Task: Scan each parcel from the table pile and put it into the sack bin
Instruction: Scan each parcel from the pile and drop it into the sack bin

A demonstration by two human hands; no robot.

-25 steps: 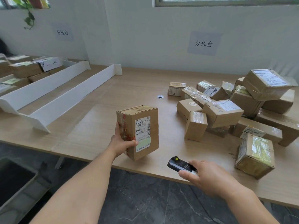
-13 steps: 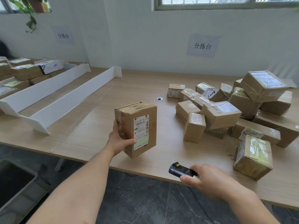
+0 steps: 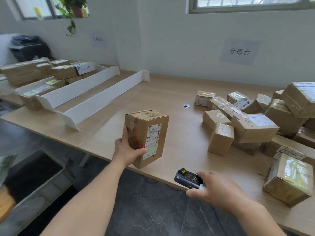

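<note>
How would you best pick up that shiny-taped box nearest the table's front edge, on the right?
Probably span the taped box across its left and right faces, coming from above at the front: it sits flat, and those faces look free of the pile.

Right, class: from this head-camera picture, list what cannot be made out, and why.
Head view only.
- Scanner: rear half covered by the right hand.
- Held parcel: label small print too tiny to read.
- Sack bin: cut by the left edge, inside too dark.
- Pile: runs off the right edge, uncountable.
</note>
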